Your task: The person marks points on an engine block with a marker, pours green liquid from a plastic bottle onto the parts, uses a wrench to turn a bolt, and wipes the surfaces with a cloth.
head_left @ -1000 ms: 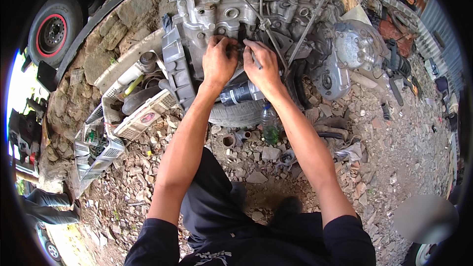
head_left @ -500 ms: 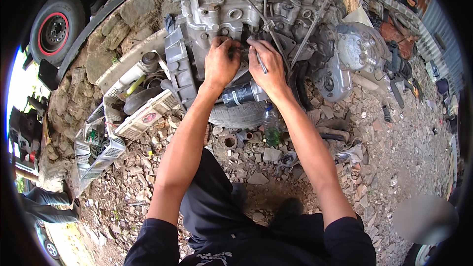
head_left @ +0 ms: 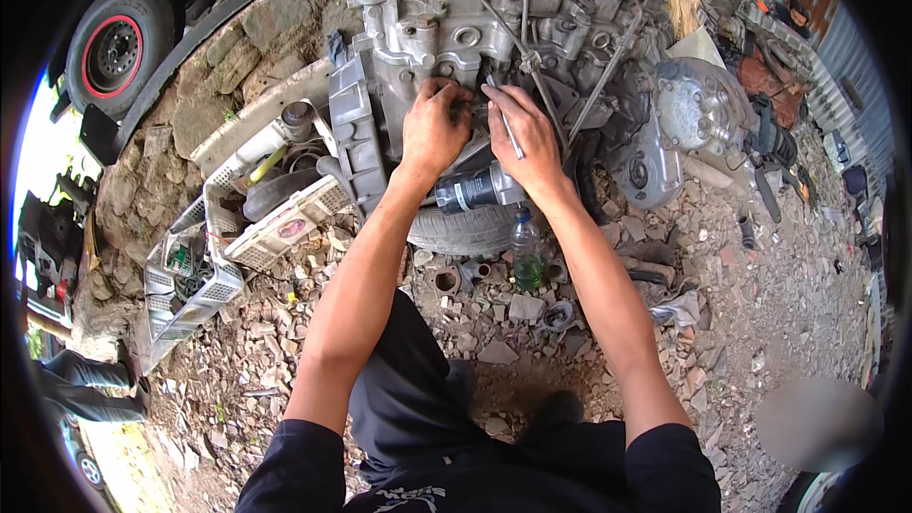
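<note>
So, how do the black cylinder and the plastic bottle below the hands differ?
The black cylinder is opaque; the plastic bottle is see-through, with green in its lower part. The cylinder runs across the picture, while the bottle runs up and down it. Both have rounded bodies.

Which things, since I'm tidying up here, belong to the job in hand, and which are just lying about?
Job in hand:
engine, at the left hand
slim metal rod, in the right hand

Apparently just lying about:
bottle holding green liquid
white plastic crate
loose stones
</note>
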`<action>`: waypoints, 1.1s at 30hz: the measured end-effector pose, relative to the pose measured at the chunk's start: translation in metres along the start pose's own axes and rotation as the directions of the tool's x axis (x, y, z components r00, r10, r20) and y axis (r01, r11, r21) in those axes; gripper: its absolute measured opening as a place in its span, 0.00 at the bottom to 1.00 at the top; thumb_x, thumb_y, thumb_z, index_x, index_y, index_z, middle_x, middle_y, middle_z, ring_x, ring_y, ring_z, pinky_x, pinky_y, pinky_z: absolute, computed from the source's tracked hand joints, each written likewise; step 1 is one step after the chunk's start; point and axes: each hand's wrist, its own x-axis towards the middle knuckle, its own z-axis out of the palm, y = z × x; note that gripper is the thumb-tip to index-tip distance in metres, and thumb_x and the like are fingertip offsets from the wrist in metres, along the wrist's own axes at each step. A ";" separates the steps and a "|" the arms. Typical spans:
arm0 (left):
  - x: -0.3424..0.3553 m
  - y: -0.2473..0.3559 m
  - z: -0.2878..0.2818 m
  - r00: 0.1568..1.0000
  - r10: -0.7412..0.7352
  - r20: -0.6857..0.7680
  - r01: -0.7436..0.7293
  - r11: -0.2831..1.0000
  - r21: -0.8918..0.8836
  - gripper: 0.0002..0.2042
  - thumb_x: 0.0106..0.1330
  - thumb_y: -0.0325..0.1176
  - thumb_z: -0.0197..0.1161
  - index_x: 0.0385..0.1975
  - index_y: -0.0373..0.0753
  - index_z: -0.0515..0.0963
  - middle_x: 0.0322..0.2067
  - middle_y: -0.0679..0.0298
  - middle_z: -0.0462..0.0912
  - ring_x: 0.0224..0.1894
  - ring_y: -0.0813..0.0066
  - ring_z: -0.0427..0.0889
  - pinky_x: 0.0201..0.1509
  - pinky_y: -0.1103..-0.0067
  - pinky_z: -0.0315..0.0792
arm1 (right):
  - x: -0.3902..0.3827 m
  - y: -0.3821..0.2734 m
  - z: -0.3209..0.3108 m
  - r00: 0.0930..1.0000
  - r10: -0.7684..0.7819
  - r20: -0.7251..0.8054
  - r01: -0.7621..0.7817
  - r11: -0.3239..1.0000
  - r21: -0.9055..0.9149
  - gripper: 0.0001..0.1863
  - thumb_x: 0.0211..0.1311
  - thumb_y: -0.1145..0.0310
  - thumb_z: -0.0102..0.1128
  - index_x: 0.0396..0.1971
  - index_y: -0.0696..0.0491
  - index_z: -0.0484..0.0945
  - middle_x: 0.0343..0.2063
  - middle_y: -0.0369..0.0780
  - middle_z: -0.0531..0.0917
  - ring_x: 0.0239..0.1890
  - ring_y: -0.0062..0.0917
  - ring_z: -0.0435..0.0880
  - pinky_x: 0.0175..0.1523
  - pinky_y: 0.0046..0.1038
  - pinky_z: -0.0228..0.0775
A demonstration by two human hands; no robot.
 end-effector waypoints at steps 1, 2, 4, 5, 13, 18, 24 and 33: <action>0.000 0.000 -0.001 1.000 -0.003 -0.001 0.003 1.000 -0.001 0.09 0.59 0.28 0.62 0.39 0.40 0.84 0.46 0.57 0.80 0.45 0.52 0.83 0.49 0.64 0.78 | -0.004 -0.001 0.004 1.000 0.016 0.022 -0.015 0.999 -0.039 0.16 0.64 0.75 0.55 0.50 0.61 0.79 0.44 0.51 0.80 0.44 0.49 0.82 0.48 0.41 0.76; 0.000 -0.001 -0.001 1.000 -0.006 -0.003 0.006 1.000 -0.003 0.09 0.59 0.28 0.62 0.39 0.40 0.84 0.46 0.57 0.80 0.45 0.51 0.83 0.49 0.64 0.78 | -0.008 -0.002 0.006 0.999 0.033 0.043 -0.029 0.997 -0.078 0.16 0.64 0.75 0.55 0.50 0.61 0.79 0.44 0.50 0.80 0.44 0.48 0.82 0.48 0.41 0.76; -0.001 -0.002 -0.002 1.000 0.005 -0.011 -0.005 1.000 0.008 0.09 0.59 0.27 0.63 0.39 0.40 0.84 0.45 0.57 0.80 0.45 0.51 0.83 0.49 0.63 0.78 | -0.008 -0.004 0.003 0.999 0.001 0.049 0.004 0.996 -0.094 0.15 0.64 0.75 0.55 0.50 0.61 0.78 0.43 0.49 0.80 0.43 0.48 0.82 0.48 0.40 0.77; -0.001 -0.003 -0.002 1.000 0.010 -0.015 -0.010 1.000 0.013 0.09 0.59 0.27 0.63 0.39 0.40 0.84 0.45 0.57 0.81 0.44 0.51 0.83 0.49 0.63 0.78 | -0.003 -0.009 0.001 1.000 -0.023 0.019 0.025 0.995 -0.100 0.15 0.64 0.74 0.55 0.50 0.61 0.78 0.43 0.49 0.80 0.43 0.48 0.82 0.48 0.40 0.77; 0.001 -0.005 -0.001 0.999 0.022 -0.046 -0.023 0.999 -0.023 0.08 0.58 0.26 0.62 0.36 0.38 0.83 0.43 0.56 0.82 0.44 0.51 0.83 0.50 0.64 0.77 | 0.003 0.000 0.005 0.999 -0.032 0.012 0.032 0.999 -0.011 0.10 0.64 0.74 0.53 0.42 0.61 0.79 0.37 0.49 0.79 0.40 0.48 0.81 0.48 0.42 0.75; 0.001 -0.011 -0.005 1.000 -0.008 -0.010 0.008 0.999 -0.039 0.09 0.56 0.27 0.66 0.38 0.37 0.84 0.44 0.55 0.84 0.49 0.54 0.83 0.56 0.67 0.75 | 0.005 -0.006 0.010 1.000 0.017 -0.019 -0.016 0.998 0.052 0.07 0.65 0.74 0.52 0.37 0.60 0.77 0.36 0.49 0.78 0.40 0.47 0.80 0.47 0.42 0.74; 0.002 -0.013 -0.008 1.000 0.014 -0.002 -0.014 0.995 -0.098 0.10 0.54 0.25 0.66 0.37 0.34 0.83 0.44 0.55 0.84 0.50 0.56 0.83 0.57 0.69 0.75 | 0.008 0.005 0.011 1.000 0.014 -0.018 -0.013 0.998 0.055 0.06 0.66 0.75 0.51 0.35 0.60 0.78 0.32 0.48 0.77 0.38 0.45 0.79 0.46 0.42 0.72; 0.001 -0.011 -0.009 1.000 0.024 0.003 -0.024 0.995 -0.102 0.09 0.56 0.25 0.67 0.37 0.34 0.83 0.45 0.55 0.84 0.48 0.57 0.84 0.55 0.70 0.76 | 0.005 0.006 0.017 0.986 0.153 -0.069 -0.133 0.962 0.239 0.08 0.66 0.76 0.49 0.33 0.60 0.79 0.31 0.47 0.81 0.36 0.41 0.80 0.46 0.39 0.72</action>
